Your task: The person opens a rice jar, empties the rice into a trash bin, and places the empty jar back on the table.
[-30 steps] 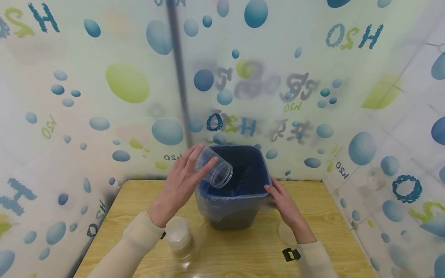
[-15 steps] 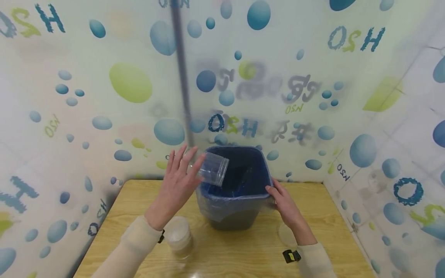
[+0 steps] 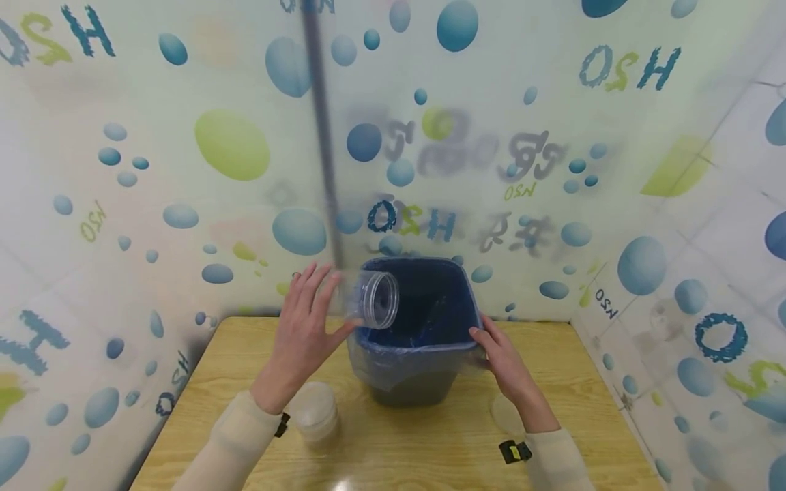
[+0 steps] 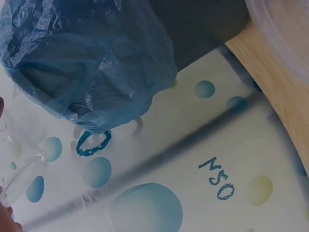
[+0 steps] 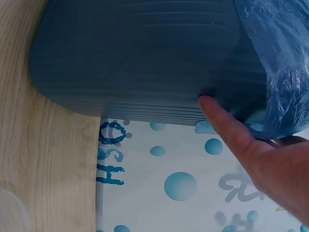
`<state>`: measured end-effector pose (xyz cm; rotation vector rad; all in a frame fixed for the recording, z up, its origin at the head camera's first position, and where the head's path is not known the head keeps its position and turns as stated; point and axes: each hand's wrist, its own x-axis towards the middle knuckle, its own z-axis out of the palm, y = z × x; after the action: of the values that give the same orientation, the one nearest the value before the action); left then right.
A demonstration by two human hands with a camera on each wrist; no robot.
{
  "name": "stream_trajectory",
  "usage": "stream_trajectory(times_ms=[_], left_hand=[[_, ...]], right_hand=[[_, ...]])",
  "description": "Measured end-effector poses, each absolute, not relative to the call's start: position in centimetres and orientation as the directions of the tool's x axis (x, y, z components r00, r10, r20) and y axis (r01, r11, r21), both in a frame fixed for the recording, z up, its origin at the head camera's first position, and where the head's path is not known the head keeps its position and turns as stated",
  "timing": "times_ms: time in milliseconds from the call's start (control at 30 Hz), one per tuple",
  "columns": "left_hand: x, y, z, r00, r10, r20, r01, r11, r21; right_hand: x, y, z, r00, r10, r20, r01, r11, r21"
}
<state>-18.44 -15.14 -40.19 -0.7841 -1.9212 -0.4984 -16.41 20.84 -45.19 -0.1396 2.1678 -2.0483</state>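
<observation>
My left hand [image 3: 301,334] grips a clear plastic jar [image 3: 368,300] lying on its side over the left part of the bin's opening. The jar's uncovered threaded mouth points right, and no contents show in it. The dark bin [image 3: 408,389] stands upright on the table, lined with a blue plastic bag [image 3: 393,358] folded over its rim. At the right rim, my right hand [image 3: 506,361] holds the bin, thumb on top. One finger [image 5: 217,113] presses the bin's side in the right wrist view. Only the jar [image 4: 19,159] and a few fingertips show at the left wrist view's edge.
Below my left wrist, a second clear container [image 3: 316,416] with a whitish top stands on the wooden table [image 3: 393,457]. A clear round disc, like a lid [image 3: 505,414], lies by my right wrist. A patterned sheet [image 3: 245,204] hangs close behind the table.
The jar has turned from mouth-down tilt to nearly level, its mouth now facing right and toward me. My left hand has shifted slightly left with it. The right hand and bin stay put.
</observation>
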Motion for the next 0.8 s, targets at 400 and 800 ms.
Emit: stream_trajectory(times_ms=[400, 800], left_hand=[[-17.2, -16.9, -42.2, -0.390, 0.181, 0.903, 0.690, 0.706, 0.157], [-16.3, -18.4, -44.2, -0.443, 0.034, 0.896, 0.672, 0.674, 0.307]], right_hand=[[-16.3, 20.9, -45.2, -0.985, -0.160, -0.065, 0.057, 0.051, -0.997], [-16.5, 20.8, -45.3, -0.985, -0.159, -0.070, 0.061, 0.057, -0.996]])
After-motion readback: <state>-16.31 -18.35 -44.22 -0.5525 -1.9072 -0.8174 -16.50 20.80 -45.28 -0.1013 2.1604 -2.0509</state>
